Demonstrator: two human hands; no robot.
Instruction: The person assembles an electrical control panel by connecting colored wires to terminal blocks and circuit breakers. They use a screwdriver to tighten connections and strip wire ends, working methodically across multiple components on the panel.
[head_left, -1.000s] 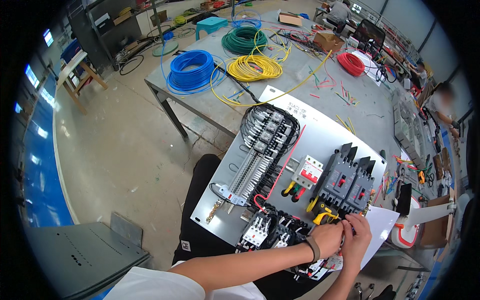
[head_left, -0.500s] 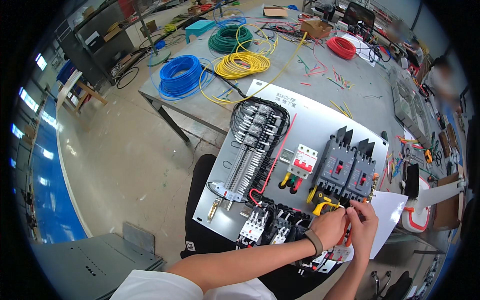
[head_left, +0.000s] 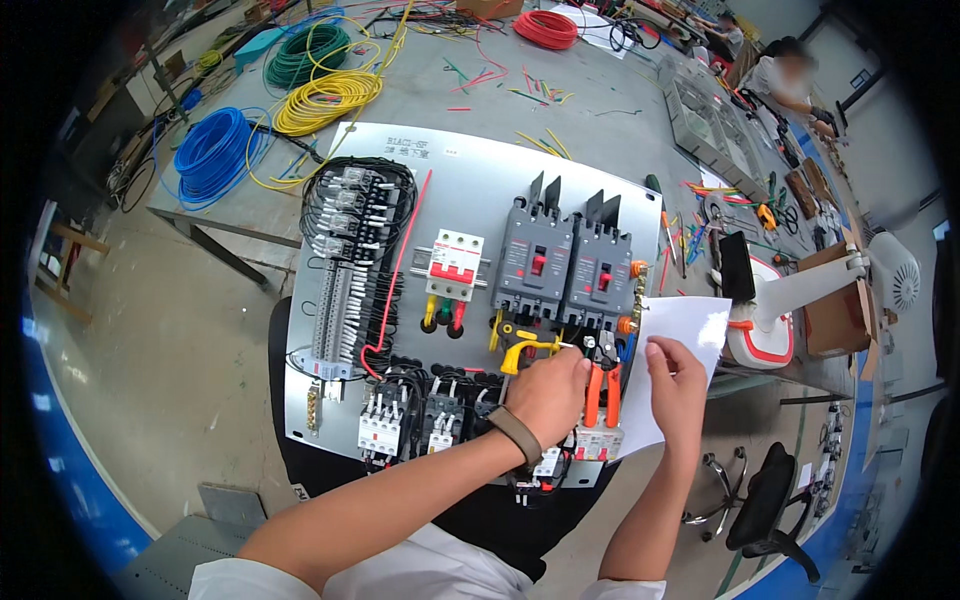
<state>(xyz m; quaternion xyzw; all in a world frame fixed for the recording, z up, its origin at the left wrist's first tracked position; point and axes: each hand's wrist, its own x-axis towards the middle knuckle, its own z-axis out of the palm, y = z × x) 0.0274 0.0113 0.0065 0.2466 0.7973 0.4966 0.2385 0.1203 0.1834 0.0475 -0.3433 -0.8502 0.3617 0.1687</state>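
Bridging bench (head_left: 600, 135) and lap (head_left: 500, 535), one mounting plate (head_left: 475, 185) looks partly wired. Its one terminal-block row (head_left: 335, 310) appears densely connected; two grey moulded-case breakers (head_left: 535, 262) and one white breaker (head_left: 453, 262) are mounted. The right grip (head_left: 680, 390) curls over white paper (head_left: 692, 318), contents unclear; the left grip (head_left: 550, 395) hides whatever it holds, beside one orange-handled pliers (head_left: 594, 395). One red wire (head_left: 398, 272) seems left unconnected at its upper end.

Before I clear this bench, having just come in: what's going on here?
Someone is working on a wired metal panel. Their left hand is beside a yellow-and-black tool below the grey breakers; its grip is hidden. Orange-handled pliers lie between the hands. The right hand is over a white sheet.
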